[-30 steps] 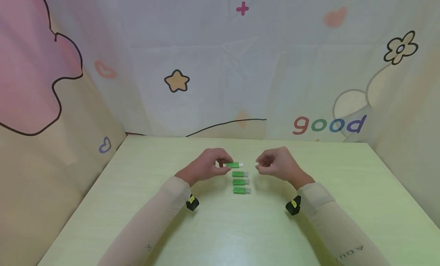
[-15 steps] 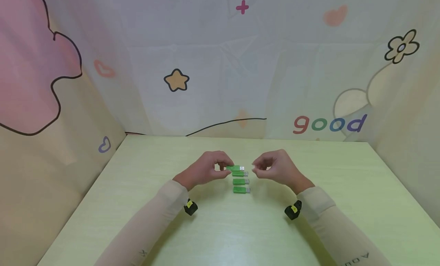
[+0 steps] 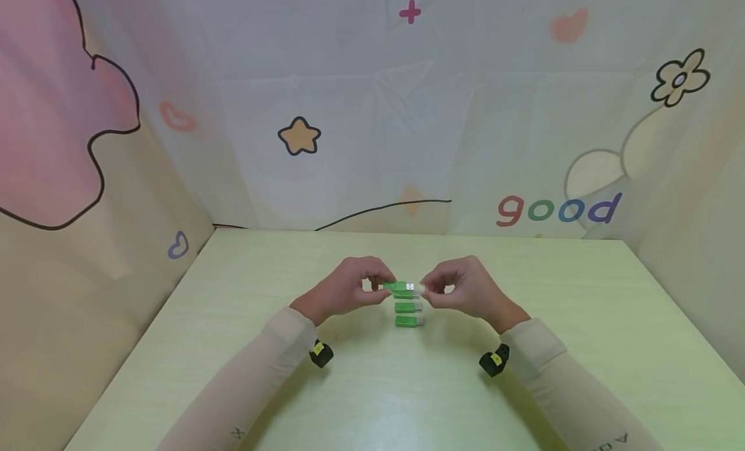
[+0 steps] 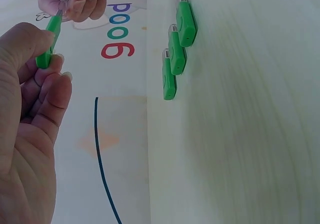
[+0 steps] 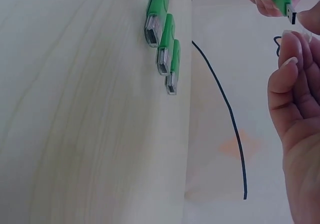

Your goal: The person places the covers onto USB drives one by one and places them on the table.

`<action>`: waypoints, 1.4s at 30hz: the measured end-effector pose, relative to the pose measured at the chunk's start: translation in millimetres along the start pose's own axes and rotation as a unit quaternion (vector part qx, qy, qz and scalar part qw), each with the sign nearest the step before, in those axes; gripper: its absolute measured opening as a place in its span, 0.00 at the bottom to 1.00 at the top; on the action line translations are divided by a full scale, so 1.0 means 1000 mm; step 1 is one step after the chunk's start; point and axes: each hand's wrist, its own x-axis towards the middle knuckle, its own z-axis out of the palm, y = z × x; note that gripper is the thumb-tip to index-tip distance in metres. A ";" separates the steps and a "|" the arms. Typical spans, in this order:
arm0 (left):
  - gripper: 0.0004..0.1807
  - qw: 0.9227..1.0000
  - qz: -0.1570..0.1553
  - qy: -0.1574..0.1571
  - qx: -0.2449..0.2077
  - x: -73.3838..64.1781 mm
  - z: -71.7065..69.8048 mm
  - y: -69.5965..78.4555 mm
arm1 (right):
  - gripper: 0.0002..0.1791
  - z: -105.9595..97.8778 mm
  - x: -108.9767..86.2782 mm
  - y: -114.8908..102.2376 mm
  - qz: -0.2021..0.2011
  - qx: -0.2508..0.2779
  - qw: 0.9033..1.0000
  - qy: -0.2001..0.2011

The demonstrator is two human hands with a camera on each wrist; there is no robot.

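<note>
My left hand (image 3: 349, 286) pinches a green USB flash drive (image 3: 398, 286) by its body, raised over the table. The drive's bare metal plug points right, toward my right hand (image 3: 465, 284). Between thumb and fingertips the right hand pinches a small clear cap (image 4: 62, 5), mostly covered by the fingers. Plug and cap face each other closely; in the right wrist view a small gap shows between them. Below the hands, three more green flash drives lie in a column: the far one (image 3: 406, 295), the middle one (image 3: 407, 307) and the near one (image 3: 409, 321), each with a clear cap over its plug.
The pale wooden table (image 3: 372, 386) spreads around the hands. A printed curtain (image 3: 361, 101) stands behind it and along both sides. Small black wrist cameras with yellow labels hang under the left cuff (image 3: 321, 354) and right cuff (image 3: 494, 360).
The right hand has moved left with the clear cap, closing the distance to the plug. The left hand has brought its flash drive slightly nearer and right, overlapping the far drive in view.
</note>
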 end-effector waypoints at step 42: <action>0.10 1.000 0.010 0.011 0.014 -0.002 0.004 0.002 | 0.08 0.005 0.002 -0.003 -0.002 0.001 1.000 0.006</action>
